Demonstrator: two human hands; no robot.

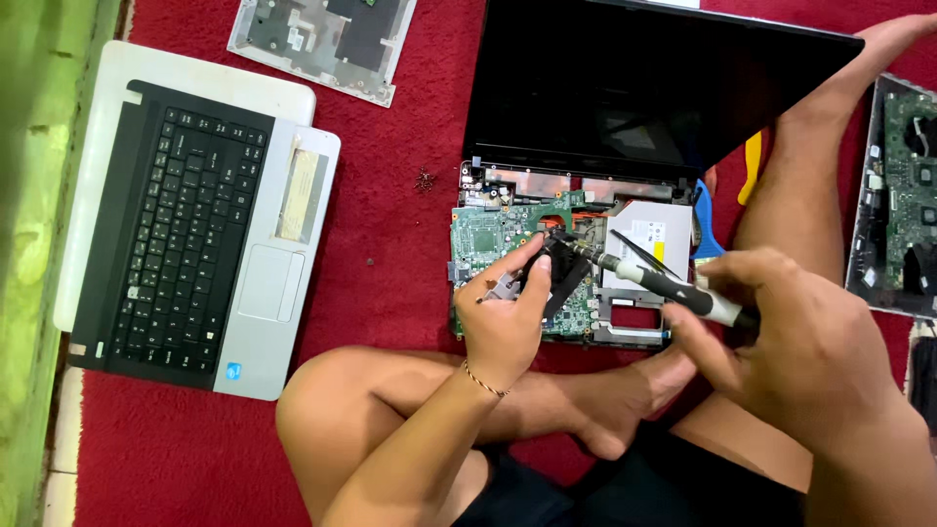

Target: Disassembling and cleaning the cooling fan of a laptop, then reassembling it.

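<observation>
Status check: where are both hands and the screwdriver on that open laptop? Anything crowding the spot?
Left hand steadying black fan on green motherboard. Right hand gripping screwdriver, tip at fan's top edge. Tweezers lie beside the shaft.

An opened laptop (566, 263) lies on the carpet (390, 195) before the crossed legs — a second laptop (195, 215) well to its left, a loose panel (327, 39) behind that, a bare board (903, 195) at far right. Small screws (426, 180) sit between the laptops.

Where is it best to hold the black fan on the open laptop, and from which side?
Probably by the outer edges of the black fan, from the lower left, as the left hand does. The screwdriver in the right hand slants in from the right, occupying that side.
</observation>
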